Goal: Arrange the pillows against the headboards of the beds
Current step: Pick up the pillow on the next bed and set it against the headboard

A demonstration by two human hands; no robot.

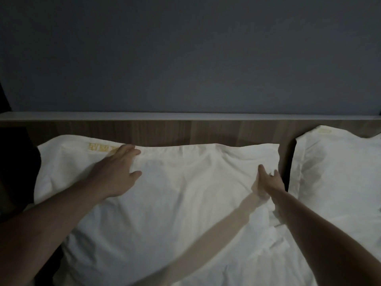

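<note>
Straight, slightly spread fingers of a person's left hand lie flat on the upper left part of a large white pillow, the fingertips reaching its top seam beside a line of yellow lettering and the thumb splayed out toward the middle of the pillow. On the other side, the right hand is at the pillow's right edge, seen edge-on with the thumb pointing up; its fingers are mostly hidden behind the hand and the dim light, so it cannot be told whether they pinch the cloth or only touch it. Both bare forearms stretch in from the lower corners of the view, the right one throwing a long shadow across the pillowcase.

The pillow lies lengthwise on the bed, its top edge touching the wood-grain headboard. A second white pillow leans against the same headboard to the right, apart from the first with a dark narrow gap between them. Crumpled white bedding lies below the right forearm. A pale ledge caps the headboard, and a grey-blue wall rises above it.
</note>
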